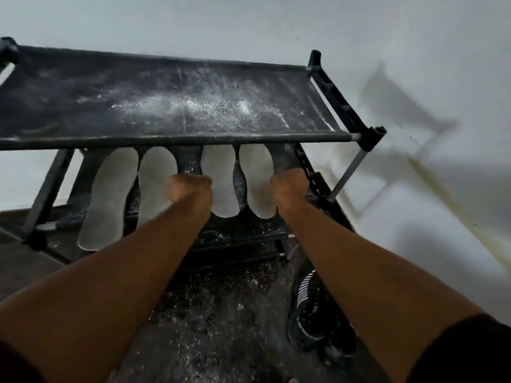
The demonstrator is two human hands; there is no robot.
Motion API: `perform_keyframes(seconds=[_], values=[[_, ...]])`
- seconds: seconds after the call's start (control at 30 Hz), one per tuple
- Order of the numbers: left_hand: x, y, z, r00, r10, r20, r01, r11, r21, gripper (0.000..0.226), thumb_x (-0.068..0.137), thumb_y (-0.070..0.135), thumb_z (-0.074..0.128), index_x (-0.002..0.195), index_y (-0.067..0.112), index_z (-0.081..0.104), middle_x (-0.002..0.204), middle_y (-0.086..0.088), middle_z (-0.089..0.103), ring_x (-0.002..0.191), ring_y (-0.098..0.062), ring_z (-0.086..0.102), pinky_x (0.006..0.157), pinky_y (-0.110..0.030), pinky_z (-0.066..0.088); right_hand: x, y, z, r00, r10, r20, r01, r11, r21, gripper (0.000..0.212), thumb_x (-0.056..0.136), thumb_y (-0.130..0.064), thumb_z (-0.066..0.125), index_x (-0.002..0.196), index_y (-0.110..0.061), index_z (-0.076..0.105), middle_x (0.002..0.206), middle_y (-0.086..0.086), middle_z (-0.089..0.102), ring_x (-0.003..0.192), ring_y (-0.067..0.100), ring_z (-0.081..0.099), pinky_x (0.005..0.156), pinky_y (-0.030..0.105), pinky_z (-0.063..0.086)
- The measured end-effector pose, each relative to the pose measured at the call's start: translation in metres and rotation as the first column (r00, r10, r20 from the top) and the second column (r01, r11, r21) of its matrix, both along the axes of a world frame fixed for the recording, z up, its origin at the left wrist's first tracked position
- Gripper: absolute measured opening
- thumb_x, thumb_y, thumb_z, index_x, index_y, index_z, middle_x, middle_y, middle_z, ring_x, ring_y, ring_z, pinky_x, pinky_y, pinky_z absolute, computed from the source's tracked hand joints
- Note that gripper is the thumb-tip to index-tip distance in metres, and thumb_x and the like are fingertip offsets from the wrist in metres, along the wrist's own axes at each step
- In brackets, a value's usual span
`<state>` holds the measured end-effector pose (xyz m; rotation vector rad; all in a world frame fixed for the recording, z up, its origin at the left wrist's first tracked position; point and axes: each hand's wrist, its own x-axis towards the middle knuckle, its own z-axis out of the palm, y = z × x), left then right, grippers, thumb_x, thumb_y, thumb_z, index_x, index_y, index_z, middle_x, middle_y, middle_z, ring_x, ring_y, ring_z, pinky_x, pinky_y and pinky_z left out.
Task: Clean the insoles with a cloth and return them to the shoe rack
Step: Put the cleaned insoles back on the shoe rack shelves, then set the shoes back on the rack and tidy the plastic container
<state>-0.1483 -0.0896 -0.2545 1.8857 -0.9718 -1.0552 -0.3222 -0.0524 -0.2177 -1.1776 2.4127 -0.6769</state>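
Four insoles [221, 181] are seen on the rack's [177, 138] second shelf. The two nearest its right edge are gripped by the left hand [189, 189] and right hand [289, 186].

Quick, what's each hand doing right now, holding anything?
Left hand: curled at the edge of an insole on the shoe rack; a grip cannot be told.
Right hand: curled beside another insole; cannot be told.

Four insoles [154, 186] side by side on the shoe rack [177, 138] second shelf, shoes [312, 313] on floor right.
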Motion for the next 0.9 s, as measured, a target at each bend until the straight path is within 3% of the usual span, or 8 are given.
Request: perform_keyframes(seconds=[0.17, 0.27, 0.33, 0.4, 0.47, 0.6, 0.7, 0.9], values=[[-0.007, 0.016, 0.02, 0.975, -0.027, 0.218, 0.023, 1.0, 0.022, 0.035, 0.09, 0.016, 0.074, 0.119, -0.002, 0.066, 0.118, -0.02, 0.071, 0.106, -0.034, 0.07, 0.083, -0.04, 0.06, 0.001, 0.026, 0.023, 0.973, -0.075, 0.217, 0.104, 0.986, -0.127, 0.028, 0.099, -0.008, 0.044, 0.113, -0.005, 0.068, 0.117, 0.01, 0.066, 0.113, 0.027, 0.06, 0.083, 0.028, 0.048], [-0.006, 0.05, 0.03, 0.907, -0.128, 0.402, 0.181, 0.979, -0.097, 0.022, 0.094, 0.015, 0.061, 0.104, 0.0, 0.073, 0.101, -0.017, 0.074, 0.087, -0.031, 0.069, 0.065, -0.034, 0.055, -0.005, 0.05, 0.014, 0.984, -0.019, 0.178, 0.068, 0.959, -0.275, 0.022, 0.092, -0.005, 0.052, 0.089, 0.003, 0.072, 0.089, 0.016, 0.071, 0.086, 0.029, 0.068, 0.078, 0.035, 0.056], [-0.009, 0.083, 0.029, 0.866, -0.152, 0.476, 0.325, 0.894, -0.307, 0.026, 0.096, 0.018, 0.052, 0.102, 0.005, 0.075, 0.102, -0.012, 0.072, 0.09, -0.03, 0.067, 0.078, -0.041, 0.058, -0.01, 0.072, 0.004, 0.993, 0.049, 0.104, -0.01, 0.938, -0.346, 0.022, 0.09, -0.005, 0.056, 0.076, 0.007, 0.069, 0.075, 0.017, 0.068, 0.071, 0.027, 0.066, 0.069, 0.041, 0.055], [-0.019, 0.118, 0.023, 0.831, -0.205, 0.517, 0.457, 0.782, -0.423, 0.021, 0.1, 0.015, 0.054, 0.103, 0.01, 0.074, 0.106, -0.008, 0.069, 0.099, -0.025, 0.063, 0.092, -0.04, 0.055, -0.014, 0.098, -0.004, 0.985, 0.167, 0.04, -0.146, 0.94, -0.31, 0.018, 0.091, -0.005, 0.056, 0.087, 0.006, 0.071, 0.085, 0.016, 0.067, 0.074, 0.023, 0.063, 0.079, 0.036, 0.053], [-0.039, 0.153, 0.006, 0.744, -0.399, 0.536, 0.627, 0.694, -0.354, 0.018, 0.102, 0.015, 0.058, 0.107, 0.012, 0.075, 0.107, -0.005, 0.067, 0.101, -0.02, 0.06, 0.095, -0.033, 0.049, -0.027, 0.125, -0.015, 0.97, 0.241, -0.026, -0.238, 0.926, -0.294, 0.018, 0.091, -0.003, 0.055, 0.096, 0.003, 0.072, 0.092, 0.015, 0.065, 0.083, 0.024, 0.061, 0.087, 0.032, 0.05], [-0.081, 0.204, -0.05, 0.483, -0.736, 0.474, 0.859, 0.503, -0.093, 0.018, 0.101, 0.017, 0.06, 0.105, 0.019, 0.078, 0.104, 0.001, 0.069, 0.094, -0.011, 0.06, 0.087, -0.028, 0.047, -0.064, 0.18, -0.056, 0.948, 0.291, -0.127, -0.313, 0.924, -0.221, 0.022, 0.083, 0.004, 0.052, 0.065, -0.003, 0.061, 0.064, 0.006, 0.049, 0.07, 0.029, 0.056, 0.071, 0.036, 0.049], [-0.099, 0.218, -0.081, 0.444, -0.789, 0.425, 0.878, 0.477, -0.032, 0.019, 0.098, 0.01, 0.06, 0.102, 0.011, 0.078, 0.106, -0.005, 0.074, 0.1, -0.02, 0.065, 0.087, -0.03, 0.048, -0.086, 0.208, -0.091, 0.942, 0.31, -0.13, -0.32, 0.945, -0.071, 0.022, 0.084, 0.002, 0.051, 0.066, -0.003, 0.062, 0.066, 0.01, 0.055, 0.075, 0.034, 0.057, 0.071, 0.033, 0.038], [-0.144, 0.226, -0.155, 0.344, -0.871, 0.351, 0.911, 0.401, 0.102, 0.028, 0.098, 0.012, 0.057, 0.12, 0.015, 0.074, 0.12, -0.006, 0.073, 0.11, -0.022, 0.068, 0.096, -0.031, 0.052, -0.136, 0.244, -0.185, 0.949, 0.314, -0.026, -0.302, 0.931, 0.205, 0.018, 0.088, -0.018, 0.066, 0.085, -0.001, 0.07, 0.089, 0.022, 0.063, 0.09, 0.036, 0.059, 0.079, 0.036, 0.041]])
